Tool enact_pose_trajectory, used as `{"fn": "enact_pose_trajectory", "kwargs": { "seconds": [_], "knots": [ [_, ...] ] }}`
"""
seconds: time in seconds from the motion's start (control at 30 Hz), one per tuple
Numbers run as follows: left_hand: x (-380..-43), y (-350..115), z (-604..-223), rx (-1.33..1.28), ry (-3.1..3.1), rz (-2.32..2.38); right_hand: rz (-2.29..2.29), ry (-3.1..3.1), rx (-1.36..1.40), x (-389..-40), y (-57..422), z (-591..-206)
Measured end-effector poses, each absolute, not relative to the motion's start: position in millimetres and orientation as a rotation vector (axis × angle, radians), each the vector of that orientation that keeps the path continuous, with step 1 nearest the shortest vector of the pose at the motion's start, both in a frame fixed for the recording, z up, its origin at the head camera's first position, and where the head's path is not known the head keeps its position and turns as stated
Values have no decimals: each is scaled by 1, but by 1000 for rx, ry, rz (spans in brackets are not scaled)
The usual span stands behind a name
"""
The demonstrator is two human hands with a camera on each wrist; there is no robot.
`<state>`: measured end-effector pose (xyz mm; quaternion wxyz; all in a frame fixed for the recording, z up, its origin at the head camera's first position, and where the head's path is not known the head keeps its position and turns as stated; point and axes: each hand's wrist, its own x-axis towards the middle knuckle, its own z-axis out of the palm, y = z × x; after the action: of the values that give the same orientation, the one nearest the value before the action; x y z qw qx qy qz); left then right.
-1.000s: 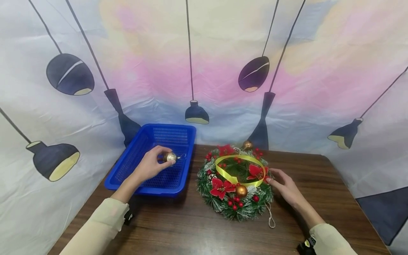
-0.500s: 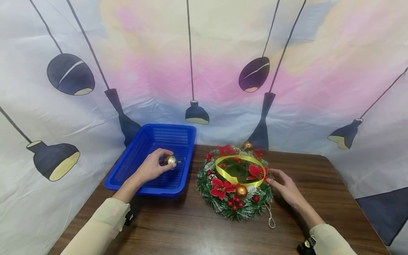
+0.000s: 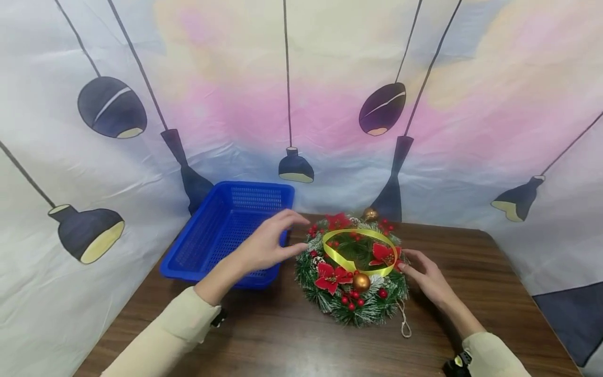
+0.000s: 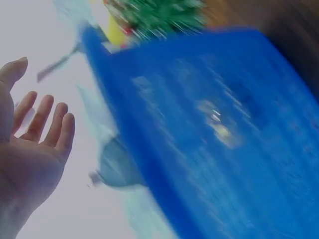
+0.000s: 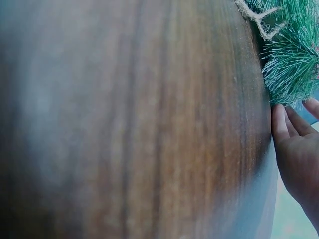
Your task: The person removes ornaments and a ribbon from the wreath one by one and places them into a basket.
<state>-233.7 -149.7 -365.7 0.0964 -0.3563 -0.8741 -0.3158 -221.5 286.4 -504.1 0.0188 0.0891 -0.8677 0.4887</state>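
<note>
A green wreath [image 3: 325,303] lies on the table, trimmed with red poinsettias, berries, gold balls and a yellow ribbon [image 3: 330,256]. My left hand [image 3: 266,246] hovers between the blue basket [image 3: 171,272] and the wreath's left side, thumb and fingers spread with nothing between them. At the wreath's right edge, my right hand [image 3: 426,275] holds the rim near a poinsettia [image 3: 382,254]. Green needles touch the right hand's fingertips [image 5: 280,117] in the right wrist view. A blurred gold ornament [image 4: 222,130] lies inside the basket in the left wrist view.
The brown wooden table [image 3: 292,340] carries the basket at back left. A twine loop [image 3: 405,324] trails from the wreath's front right. Behind stands a cloth backdrop [image 3: 235,104] printed with hanging lamps.
The left hand has let go of the gold ball ornament inside the basket. It has moved right toward the wreath, fingers spread. The right hand stays at the wreath's edge.
</note>
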Motion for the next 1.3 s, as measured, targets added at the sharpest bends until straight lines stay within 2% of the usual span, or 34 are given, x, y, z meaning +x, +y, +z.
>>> {"fn": "enact_pose_trajectory", "kwargs": {
  "seconds": [0.23,0.5,0.9,1.3],
  "knots": [
    [-221,-90,-372,-1334,-2581,-909,1536,-2684,270,-220,287,-506],
    [-209,-47,-398,-1519,-2665,-803,1529,-2693,258,-222,286,-506],
    [-208,-31,-418,-1537,-2680,-865,1528,-2687,253,-222,286,-505],
    [-219,-34,-404,-1449,-2566,-1039,1524,-2680,276,-221,286,-505]
  ]
}}
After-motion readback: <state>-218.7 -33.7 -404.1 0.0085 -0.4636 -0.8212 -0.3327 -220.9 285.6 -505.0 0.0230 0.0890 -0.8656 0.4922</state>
